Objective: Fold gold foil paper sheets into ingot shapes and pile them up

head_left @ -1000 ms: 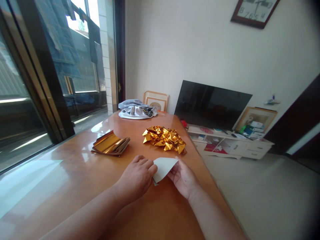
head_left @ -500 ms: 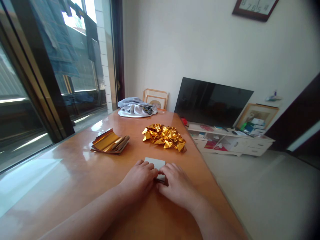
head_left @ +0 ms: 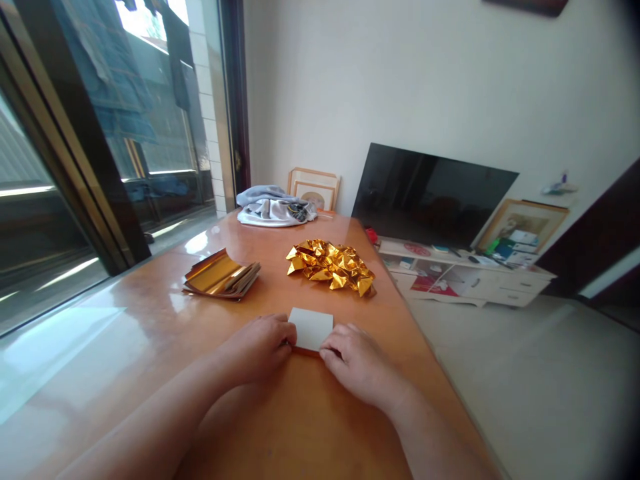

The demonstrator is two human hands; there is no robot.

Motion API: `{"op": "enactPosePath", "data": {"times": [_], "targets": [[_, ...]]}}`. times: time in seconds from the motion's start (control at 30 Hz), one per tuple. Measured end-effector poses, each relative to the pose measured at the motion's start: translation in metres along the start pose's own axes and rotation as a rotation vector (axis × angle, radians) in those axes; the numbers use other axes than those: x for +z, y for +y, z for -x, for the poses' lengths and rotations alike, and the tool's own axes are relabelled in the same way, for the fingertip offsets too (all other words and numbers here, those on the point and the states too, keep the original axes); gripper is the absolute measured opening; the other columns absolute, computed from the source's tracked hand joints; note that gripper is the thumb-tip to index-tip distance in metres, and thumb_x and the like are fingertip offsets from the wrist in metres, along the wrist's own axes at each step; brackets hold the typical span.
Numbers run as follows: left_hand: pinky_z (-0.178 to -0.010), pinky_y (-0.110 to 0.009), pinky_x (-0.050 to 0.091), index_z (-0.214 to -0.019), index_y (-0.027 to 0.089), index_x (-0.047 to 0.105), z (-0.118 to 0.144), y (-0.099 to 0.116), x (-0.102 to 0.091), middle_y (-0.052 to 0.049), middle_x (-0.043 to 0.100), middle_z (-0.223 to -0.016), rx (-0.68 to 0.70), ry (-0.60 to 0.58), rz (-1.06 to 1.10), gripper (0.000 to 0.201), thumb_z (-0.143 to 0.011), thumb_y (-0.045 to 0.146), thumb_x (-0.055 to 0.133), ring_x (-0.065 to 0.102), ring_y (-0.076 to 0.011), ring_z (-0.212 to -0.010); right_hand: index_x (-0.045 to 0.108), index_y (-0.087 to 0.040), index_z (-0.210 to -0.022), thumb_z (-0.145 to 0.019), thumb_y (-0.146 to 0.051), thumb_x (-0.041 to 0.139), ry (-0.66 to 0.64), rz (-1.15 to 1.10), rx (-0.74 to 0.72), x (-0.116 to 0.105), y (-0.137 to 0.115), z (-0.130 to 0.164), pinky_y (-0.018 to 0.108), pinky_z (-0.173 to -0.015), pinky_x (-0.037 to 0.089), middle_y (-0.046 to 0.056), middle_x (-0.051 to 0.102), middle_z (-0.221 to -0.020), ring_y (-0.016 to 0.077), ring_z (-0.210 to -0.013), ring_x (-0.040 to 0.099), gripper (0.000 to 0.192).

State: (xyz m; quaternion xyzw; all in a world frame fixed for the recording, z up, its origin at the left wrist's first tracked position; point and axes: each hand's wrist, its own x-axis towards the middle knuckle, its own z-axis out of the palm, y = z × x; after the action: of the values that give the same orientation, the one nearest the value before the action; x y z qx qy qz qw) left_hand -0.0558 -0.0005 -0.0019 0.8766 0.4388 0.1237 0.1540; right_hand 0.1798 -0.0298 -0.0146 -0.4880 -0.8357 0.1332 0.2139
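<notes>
Head view. Clock positions were read from the pale sheet (head_left: 313, 328). The glossy brown counter (head_left: 300, 420) extended toward twelve o'clock, ending near a plain wall (head_left: 400, 80). A dark-framed glass panel (head_left: 75, 140) bounded the room at ten o'clock, with hanging clothes (head_left: 105, 73) visible through it. A television (head_left: 433, 193) stood at two o'clock on a white cabinet (head_left: 475, 283), above a pale floor (head_left: 525, 373).

The sheet lay on the counter between the hands. The left hand (head_left: 273, 337) was curled narrow on its left edge; the right hand (head_left: 345, 350) was pinched at its near right corner. The fingers obstructed both points of contact. A stack of gold foil sheets (head_left: 215, 279) lay at ten o'clock; a heap of folded gold pieces (head_left: 333, 265) lay near twelve to one. A cloth bundle (head_left: 275, 205) occupied the far end at eleven to twelve, partly blocking a framed picture (head_left: 319, 180).
</notes>
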Motion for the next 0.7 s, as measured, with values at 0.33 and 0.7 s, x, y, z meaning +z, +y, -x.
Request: {"op": "enactPosePath", "data": {"times": [0.33, 0.7], "targets": [[-0.066, -0.026, 0.041, -0.087, 0.023, 0.066, -0.006, -0.017, 0.008, -0.002, 0.069, -0.087, -0.134, 0.018, 0.123, 0.015, -0.083, 0.023, 0.051, 0.062, -0.0186, -0.078, 0.064, -0.021, -0.074, -0.090, -0.028, 0.058, 0.064, -0.095, 0.207, 0.020, 0.014, -0.010, 0.025, -0.063, 0.034, 0.002, 0.067, -0.079, 0.0161, -0.075, 0.058, 0.018], [-0.057, -0.025, 0.034, -0.083, 0.021, 0.062, -0.013, -0.023, 0.015, 0.000, 0.067, -0.079, -0.228, 0.030, 0.183, 0.010, -0.078, 0.025, 0.054, 0.057, -0.0161, -0.069, 0.064, -0.022, -0.072, -0.082, -0.027, 0.062, 0.053, -0.047, 0.370, 0.023, 0.012, -0.015, 0.024, -0.054, 0.025, 0.000, 0.067, -0.072, 0.0144, -0.066, 0.055, 0.011]]}}
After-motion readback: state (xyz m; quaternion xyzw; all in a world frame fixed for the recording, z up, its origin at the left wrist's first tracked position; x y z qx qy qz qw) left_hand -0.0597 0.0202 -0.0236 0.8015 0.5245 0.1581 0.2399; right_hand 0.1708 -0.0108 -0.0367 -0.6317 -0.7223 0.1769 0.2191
